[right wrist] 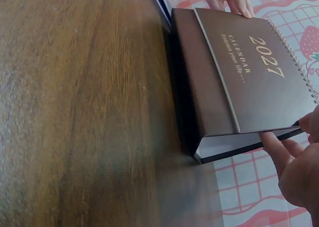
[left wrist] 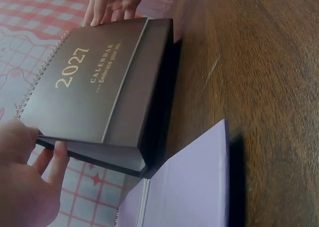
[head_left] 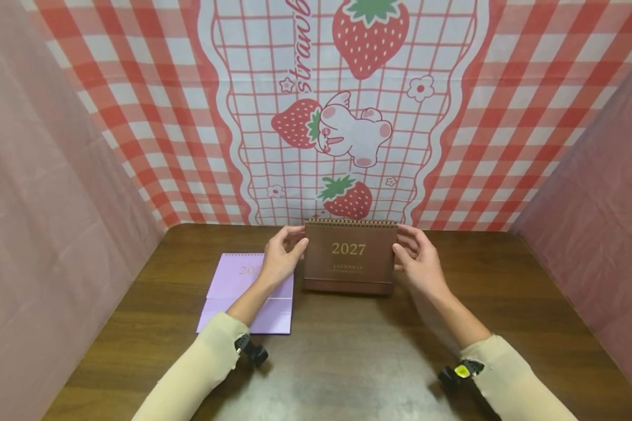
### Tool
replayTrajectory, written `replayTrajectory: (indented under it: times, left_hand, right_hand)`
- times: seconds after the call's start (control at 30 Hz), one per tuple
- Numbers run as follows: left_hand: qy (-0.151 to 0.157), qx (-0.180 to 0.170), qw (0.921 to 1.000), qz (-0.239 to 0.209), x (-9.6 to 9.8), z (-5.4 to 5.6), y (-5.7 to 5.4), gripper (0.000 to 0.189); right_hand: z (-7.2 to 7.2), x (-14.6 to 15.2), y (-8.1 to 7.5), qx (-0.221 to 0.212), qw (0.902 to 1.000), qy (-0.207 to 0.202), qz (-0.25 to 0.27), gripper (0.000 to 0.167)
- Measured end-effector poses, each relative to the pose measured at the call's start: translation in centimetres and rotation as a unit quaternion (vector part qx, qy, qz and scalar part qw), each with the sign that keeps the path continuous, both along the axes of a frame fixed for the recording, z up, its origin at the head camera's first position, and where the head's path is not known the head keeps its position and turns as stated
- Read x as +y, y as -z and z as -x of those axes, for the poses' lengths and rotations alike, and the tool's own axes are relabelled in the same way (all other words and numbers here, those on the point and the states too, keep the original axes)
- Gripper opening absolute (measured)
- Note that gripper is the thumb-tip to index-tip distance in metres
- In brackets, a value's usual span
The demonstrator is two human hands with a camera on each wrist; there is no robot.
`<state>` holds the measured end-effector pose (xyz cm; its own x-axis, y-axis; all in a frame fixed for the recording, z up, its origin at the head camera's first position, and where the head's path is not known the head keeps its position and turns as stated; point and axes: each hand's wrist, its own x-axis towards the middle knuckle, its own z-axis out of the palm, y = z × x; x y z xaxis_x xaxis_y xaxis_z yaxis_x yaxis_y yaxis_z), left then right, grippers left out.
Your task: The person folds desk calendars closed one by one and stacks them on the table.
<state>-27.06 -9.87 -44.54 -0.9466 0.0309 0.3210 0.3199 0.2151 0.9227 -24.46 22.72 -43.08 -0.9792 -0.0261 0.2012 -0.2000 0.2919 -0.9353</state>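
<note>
A brown desk calendar (head_left: 349, 257) with a gold "2027" and a spiral binding along its top stands tented on the table. My left hand (head_left: 283, 257) pinches its left edge between thumb and fingers, and my right hand (head_left: 421, 260) holds its right edge likewise. In the left wrist view the calendar (left wrist: 94, 82) shows a pale inner face at its side opening. The right wrist view has the thumb and fingers of the right hand (right wrist: 299, 167) at the edge. Left of it, a lilac desk calendar (head_left: 237, 292) lies on the table, partly behind my left forearm.
The brown wooden table (head_left: 337, 362) reaches back to a red-and-white checked cloth (head_left: 469, 146) with strawberry prints hanging behind it. Pink curtains (head_left: 600, 193) close off both sides. A small dark camera (head_left: 253, 351) is strapped at each wrist.
</note>
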Motion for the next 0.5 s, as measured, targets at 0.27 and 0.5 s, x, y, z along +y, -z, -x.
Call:
replayTrajectory:
  times: [0.27,0.5]
  left_hand:
    - [-0.017,-0.017,0.9997,0.008,0.04,-0.07,-0.40,0.032]
    - [-0.037,-0.027,0.9986,0.027,0.13,-0.19,-0.45,0.029]
  right_hand:
    - [0.16,-0.15,-0.01,0.008,0.9994,0.018,0.030,0.035]
    - [0.22,-0.22,-0.14,-0.020,0.9989,0.015,0.041,0.038]
